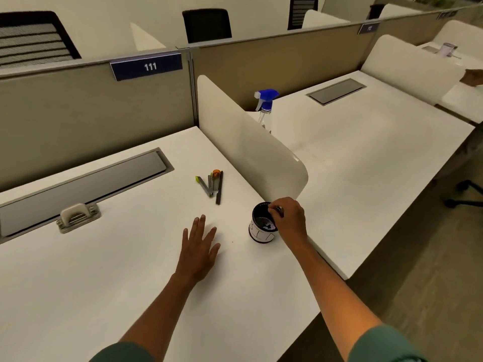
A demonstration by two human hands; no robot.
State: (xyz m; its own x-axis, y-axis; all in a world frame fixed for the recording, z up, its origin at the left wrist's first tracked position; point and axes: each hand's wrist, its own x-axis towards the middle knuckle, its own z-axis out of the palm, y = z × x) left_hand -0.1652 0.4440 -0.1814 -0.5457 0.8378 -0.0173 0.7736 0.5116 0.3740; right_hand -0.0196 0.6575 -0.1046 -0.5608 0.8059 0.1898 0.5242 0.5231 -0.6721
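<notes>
The right hand (288, 220) is curled over the cup (261, 228), and a small item (278, 209) is pinched at the rim between thumb and fingertips; what it is cannot be told. The cup is standing upright directly under that hand, close to the table's (104, 283) near edge. The left hand (200, 246) is spread flat, fingers straight, low over the table well to the cup's left, with nothing held.

Risk now: the cup is not steadied by the left hand, so it could be tipped or nudged toward the edge if the rim is caught. If the pinch is let go off-centre, the item could be dropped outside the cup.

Beyond the left hand's fingertips a cluster of pens (213, 185) is laid out. The surface is smooth and white, so things may slide. Past the right hand a curved divider (243, 142) is seen, and behind it a spray bottle (265, 111). Farther off, a number plate (146, 66) reading 111 and chairs (206, 24) are made out.
</notes>
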